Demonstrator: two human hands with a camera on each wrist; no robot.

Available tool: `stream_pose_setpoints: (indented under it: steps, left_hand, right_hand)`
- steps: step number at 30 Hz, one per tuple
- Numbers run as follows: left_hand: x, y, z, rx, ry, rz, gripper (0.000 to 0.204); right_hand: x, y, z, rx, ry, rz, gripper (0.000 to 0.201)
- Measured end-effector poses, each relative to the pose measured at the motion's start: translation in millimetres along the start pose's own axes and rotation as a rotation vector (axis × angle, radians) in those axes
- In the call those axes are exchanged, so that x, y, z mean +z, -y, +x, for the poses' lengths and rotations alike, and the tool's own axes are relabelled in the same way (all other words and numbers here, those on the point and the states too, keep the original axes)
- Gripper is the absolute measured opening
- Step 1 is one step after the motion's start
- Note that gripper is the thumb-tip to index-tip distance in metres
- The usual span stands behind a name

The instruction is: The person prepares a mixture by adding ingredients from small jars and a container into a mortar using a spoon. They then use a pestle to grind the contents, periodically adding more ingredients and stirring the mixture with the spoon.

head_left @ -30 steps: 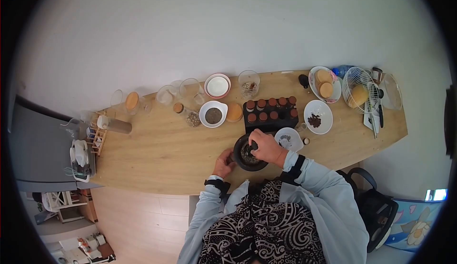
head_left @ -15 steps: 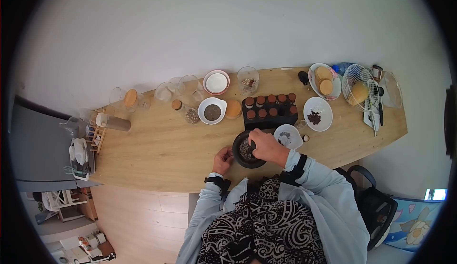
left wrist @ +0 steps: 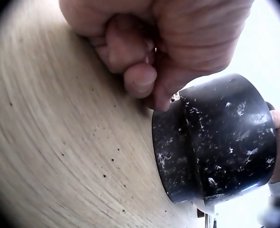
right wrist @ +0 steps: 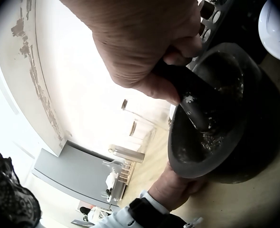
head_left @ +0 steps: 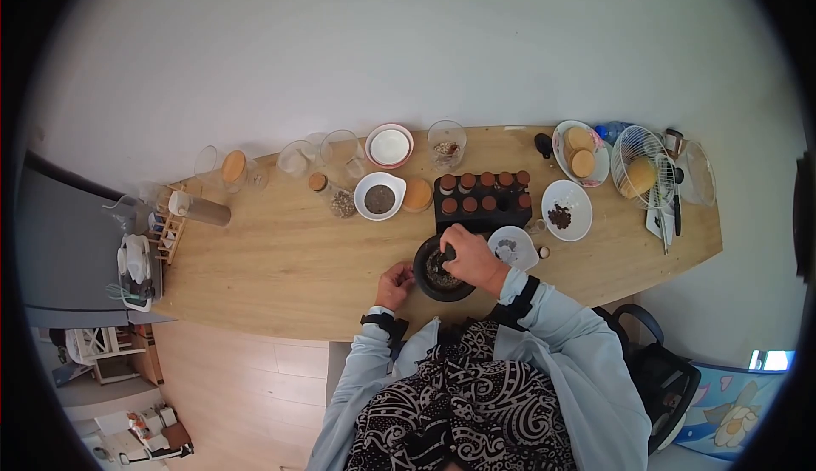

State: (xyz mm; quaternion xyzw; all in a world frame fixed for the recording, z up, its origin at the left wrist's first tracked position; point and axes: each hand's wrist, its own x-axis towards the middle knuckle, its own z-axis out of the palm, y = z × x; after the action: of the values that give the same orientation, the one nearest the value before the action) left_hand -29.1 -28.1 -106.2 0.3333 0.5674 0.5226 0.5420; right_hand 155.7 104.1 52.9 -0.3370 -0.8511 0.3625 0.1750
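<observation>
A dark stone mortar [head_left: 419, 277] stands near the table's front edge, with coarse grey-brown crushed bits [right wrist: 213, 141] inside. My right hand [head_left: 472, 257] grips the black pestle [right wrist: 197, 111] from above, its lower end down among the bits. On the mortar's left, my left hand [head_left: 395, 285] rests low by the table. In the left wrist view its fingers [left wrist: 140, 78] are curled, and a digit tip meets the mortar's narrow foot. A white bowl [head_left: 525, 258] with grey residue sits just right of the mortar, partly behind my right hand.
Behind the mortar is a black rack [head_left: 482, 218] of brown-capped jars. A handled bowl of dark grains [head_left: 380, 197] and a corked jar [head_left: 342, 205] stand back left. Rightward are a white bowl of dark pieces [head_left: 568, 207] and a wire basket [head_left: 643, 165]. Dark specks dot the wood [left wrist: 97, 156].
My right hand shifts slightly left with the pestle, whose tilt varies in the mortar. My left hand keeps its place at the mortar's side.
</observation>
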Motion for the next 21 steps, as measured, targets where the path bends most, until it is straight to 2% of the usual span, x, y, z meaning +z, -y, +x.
stream_pose_setpoints:
  steps: [4,6,10,12,16,18,21]
  left_hand:
    - [-8.2,3.2,-2.8,-0.011,0.062,0.065,0.032]
    - [-5.6,2.0,-0.9,-0.003,0.065,0.034,0.031]
    - [1.7,-11.8,-1.8,-0.016,0.020,-0.023,0.030]
    - [0.8,-12.1,-4.5,-0.042,0.006,0.009,0.029]
    - [2.7,-13.8,-5.2,-0.032,-0.005,0.017,0.027]
    - [-5.0,0.6,0.2,-0.012,0.060,0.100,0.029]
    - [-4.0,-11.0,-4.0,-0.028,0.062,0.138,0.029]
  right_hand:
    - [-1.7,1.8,-2.9,0.105,0.107,-0.088,0.032]
    - [-0.1,2.7,-4.0,-0.015,0.100,0.064,0.033]
    - [-3.1,1.6,-3.3,-0.067,-0.018,0.067,0.033]
    - [-7.5,5.7,-11.0,0.050,-0.001,-0.005,0.033]
    - [-3.2,2.7,-11.4,0.051,0.092,-0.053,0.034]
    - [-9.7,-1.6,-3.1,0.079,0.033,0.020,0.034]
    - [-9.4,1.4,-4.0,0.061,-0.058,0.043,0.034]
